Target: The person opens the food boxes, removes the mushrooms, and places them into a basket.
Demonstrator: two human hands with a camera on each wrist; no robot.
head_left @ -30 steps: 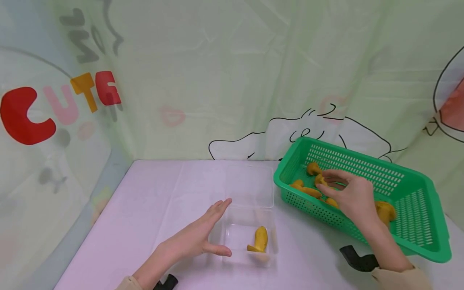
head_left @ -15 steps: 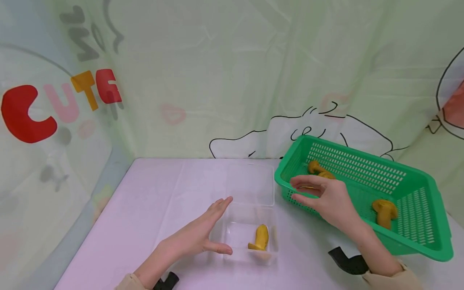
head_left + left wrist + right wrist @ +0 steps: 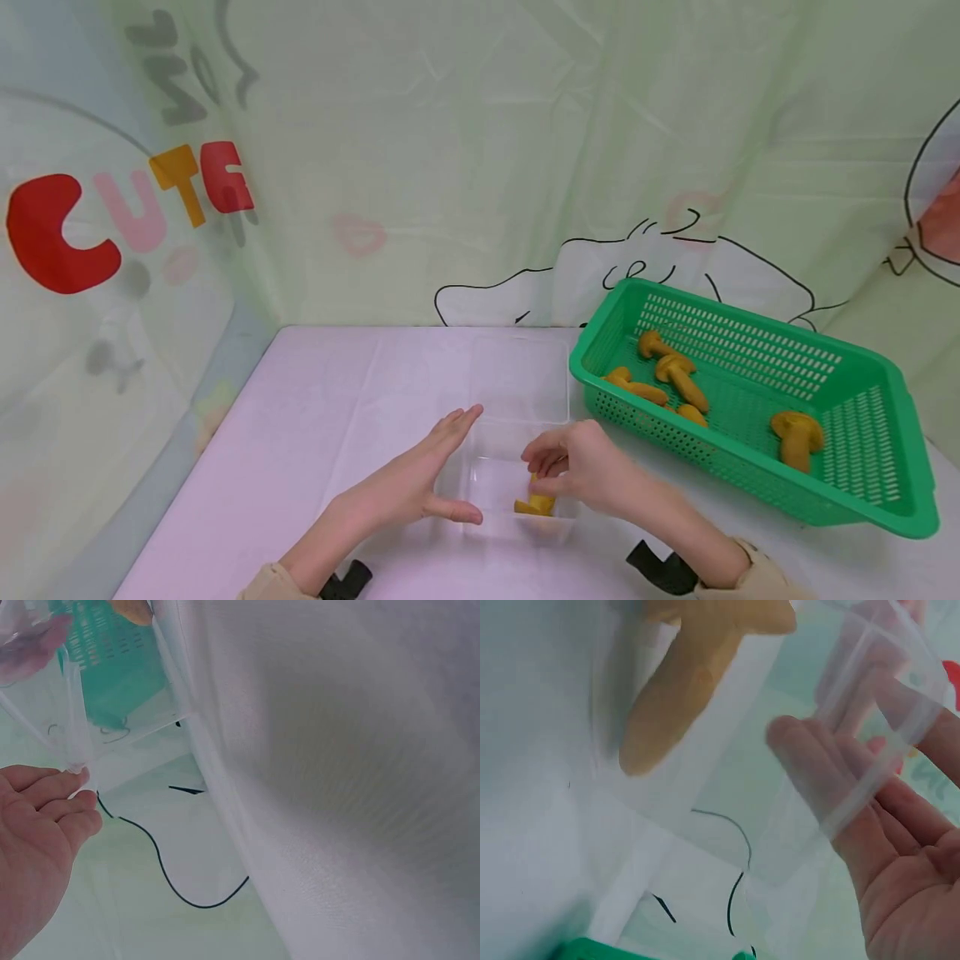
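A yellow-brown mushroom [image 3: 538, 505] lies in a clear plastic box [image 3: 487, 500] whose clear lid [image 3: 521, 379] is folded back behind it. My right hand [image 3: 592, 471] reaches down over the box's right side, fingers bent loosely above the mushroom and partly covering it. In the right wrist view, the mushroom [image 3: 682, 690] stands apart from the fingers [image 3: 806, 754], which hold nothing. To the left of the box is my left hand [image 3: 405, 487], thumb and fingers spread; its fingertips [image 3: 86, 776] are right at the plastic edge in the left wrist view.
A green perforated basket [image 3: 750, 446] sits at the right, its rim above the table. Several mushrooms [image 3: 682, 383] lie toward its left end and one mushroom [image 3: 797, 437] farther right. A printed curtain [image 3: 375, 167] rises behind the table [image 3: 300, 417]. Black curved pieces [image 3: 663, 567] hang by both wrists.
My right hand has moved left and down from the mushrooms in the basket to over the clear box. The basket's mushrooms look about as before. My left hand has stayed in place.
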